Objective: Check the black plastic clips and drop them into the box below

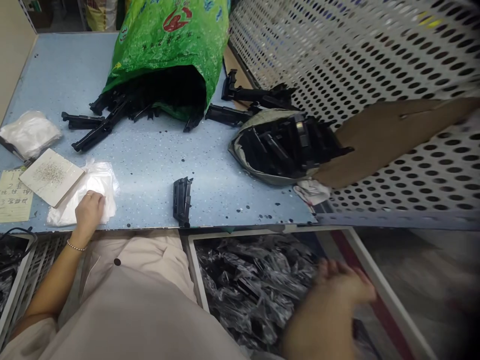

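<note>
My left hand (90, 212) rests on a stack of thin clear plastic bags (107, 187) at the table's front edge, its fingers curled and pressed together on the top bag. Over a white-rimmed bin below the table is my right hand (339, 282), blurred by motion, with its fingers apart and no object visible in it. Several black plastic parts in clear bags (255, 285) fill the bin. A single bare black plastic part (182, 201) lies on the table between my hands, near the edge.
A green sack (168, 45) spills black parts onto the blue speckled table (150, 165). To its right, a grey-brown bag (258, 175) holds more parts against a perforated metal panel (375, 50). A square tile (52, 175), another bag stack (30, 135) and a yellow note (15, 197) lie left.
</note>
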A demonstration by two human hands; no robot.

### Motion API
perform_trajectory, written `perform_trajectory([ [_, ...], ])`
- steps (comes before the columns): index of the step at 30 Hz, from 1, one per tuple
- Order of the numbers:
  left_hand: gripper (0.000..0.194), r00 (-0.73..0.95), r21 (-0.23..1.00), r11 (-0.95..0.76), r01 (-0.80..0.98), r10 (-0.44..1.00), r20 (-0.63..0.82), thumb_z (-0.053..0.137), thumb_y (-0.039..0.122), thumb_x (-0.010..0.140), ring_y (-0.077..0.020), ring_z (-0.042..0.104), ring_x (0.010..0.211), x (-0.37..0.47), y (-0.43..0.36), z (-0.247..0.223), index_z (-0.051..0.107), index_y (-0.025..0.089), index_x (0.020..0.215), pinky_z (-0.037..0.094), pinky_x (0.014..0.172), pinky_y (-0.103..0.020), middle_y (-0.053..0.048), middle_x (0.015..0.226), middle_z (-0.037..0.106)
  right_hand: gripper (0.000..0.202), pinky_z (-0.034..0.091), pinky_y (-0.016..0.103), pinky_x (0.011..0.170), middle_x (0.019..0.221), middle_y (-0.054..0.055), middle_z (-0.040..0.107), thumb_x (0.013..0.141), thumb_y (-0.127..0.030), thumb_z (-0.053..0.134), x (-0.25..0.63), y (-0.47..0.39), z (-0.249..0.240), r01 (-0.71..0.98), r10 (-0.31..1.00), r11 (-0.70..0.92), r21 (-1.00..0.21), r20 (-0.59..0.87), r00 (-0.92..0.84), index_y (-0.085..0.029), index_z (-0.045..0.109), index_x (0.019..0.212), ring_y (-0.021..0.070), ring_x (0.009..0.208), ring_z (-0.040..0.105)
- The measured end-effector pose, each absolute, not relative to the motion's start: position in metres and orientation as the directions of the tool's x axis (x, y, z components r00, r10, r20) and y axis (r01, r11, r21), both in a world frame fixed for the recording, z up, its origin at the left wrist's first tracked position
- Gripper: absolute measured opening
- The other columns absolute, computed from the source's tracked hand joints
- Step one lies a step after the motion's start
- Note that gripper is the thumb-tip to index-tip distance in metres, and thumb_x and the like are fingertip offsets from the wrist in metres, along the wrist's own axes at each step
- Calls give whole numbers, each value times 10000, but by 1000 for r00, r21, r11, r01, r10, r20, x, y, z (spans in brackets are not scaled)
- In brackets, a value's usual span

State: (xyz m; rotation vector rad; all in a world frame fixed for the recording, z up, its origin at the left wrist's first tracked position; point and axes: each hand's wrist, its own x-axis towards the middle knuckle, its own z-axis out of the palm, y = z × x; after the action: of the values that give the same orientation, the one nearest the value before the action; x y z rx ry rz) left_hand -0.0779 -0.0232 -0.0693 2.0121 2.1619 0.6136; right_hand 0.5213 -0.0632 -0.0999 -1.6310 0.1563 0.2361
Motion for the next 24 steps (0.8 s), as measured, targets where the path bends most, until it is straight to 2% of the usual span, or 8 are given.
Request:
perform_trajectory([
  [3,128,-170,642,85,762,983,72,621,292,883,-190,616,813,-89,-20,-66,677,207,805,444,719,-300,-34,877,651,37,535,490,948,898,128,720,701,-193,671,464,-19,-106,-108,352,-162,-981,-160,922,-222,650,708,256,911,725],
  [6,155,-226,830,136,541,974,-13,746,314,763,-155,578,726,-101,-15,-63,661,192,720,445,697,-282,-1,771,605,266,534,538,991,1146,123,717,840,-198,562,380,23,-96,509,977,43,-860,143,159,-200,716,1056,258,1073,696],
  [9,212,-253,900,149,409,967,-45,780,355,723,-152,572,749,-109,-12,-62,667,182,676,443,710,-277,-4,773,597,408,339,569,1178,1418,97,600,922,-94,453,314,60,-71,642,785,592,-487,169,-596,-242,689,1219,275,1433,438],
  [13,203,-288,935,161,315,955,-67,750,371,758,-171,609,816,-116,-15,-69,715,175,719,462,775,-297,-29,820,656,322,447,533,1083,1253,147,685,939,-102,487,273,89,-44,598,636,734,-321,19,-771,-183,715,1151,310,1321,546],
  [16,199,-328,955,142,262,943,-51,761,366,757,-183,640,854,-110,-19,-76,738,169,747,481,816,-312,-46,866,690,304,557,451,892,1162,164,707,964,-294,537,233,81,-39,558,744,411,-721,-89,-662,-164,698,1186,280,1062,676],
  [18,179,-335,955,106,277,942,-7,759,350,767,-182,650,874,-100,-20,-77,744,172,747,489,841,-315,-49,885,694,391,577,412,820,1063,132,737,935,-465,575,190,62,-45,277,721,-34,-960,-216,-659,-173,702,1164,244,924,709],
  [21,129,-318,936,52,347,946,66,726,298,795,-171,657,858,-87,-23,-72,735,178,750,509,823,-306,-44,877,685,511,586,359,734,898,84,753,764,-594,739,122,37,-61,-134,627,-545,-828,-295,-721,-170,718,1049,210,755,720],
  [24,82,-311,903,-16,430,936,164,670,243,834,-170,666,852,-90,-29,-62,710,174,815,538,796,-307,-46,893,681,502,573,290,658,751,45,735,599,-545,880,88,34,-76,-304,652,-670,-678,-339,-678,-160,709,871,183,667,707],
])
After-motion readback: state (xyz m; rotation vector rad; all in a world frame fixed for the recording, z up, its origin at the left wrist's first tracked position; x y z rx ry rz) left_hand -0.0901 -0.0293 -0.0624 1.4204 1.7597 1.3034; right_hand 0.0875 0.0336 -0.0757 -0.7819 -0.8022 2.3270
